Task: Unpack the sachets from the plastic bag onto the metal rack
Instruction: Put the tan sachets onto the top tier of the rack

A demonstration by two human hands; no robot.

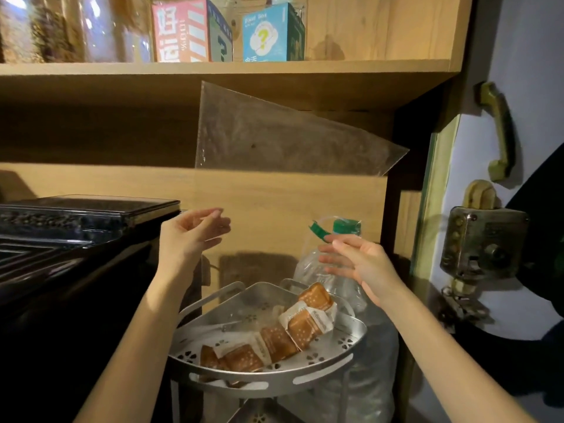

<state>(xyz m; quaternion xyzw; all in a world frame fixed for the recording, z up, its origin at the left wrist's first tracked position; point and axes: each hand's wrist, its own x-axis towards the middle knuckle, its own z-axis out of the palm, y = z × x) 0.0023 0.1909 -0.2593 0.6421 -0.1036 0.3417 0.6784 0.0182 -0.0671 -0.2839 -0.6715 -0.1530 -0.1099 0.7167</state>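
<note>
Sachets (271, 340) lie in a chain across the metal rack (262, 380) at lower centre, with the clear plastic bag (274, 138) up in mid-frame above both hands, touched by neither. Left hand (195, 230) has fingers loosely curled, holding nothing; right hand (360, 264) has fingers spread apart. Water jug (345, 270) stands behind the rack, black appliance (76, 233) at left, wooden shelf (225, 71) with boxes (189, 32) overhead.
</note>
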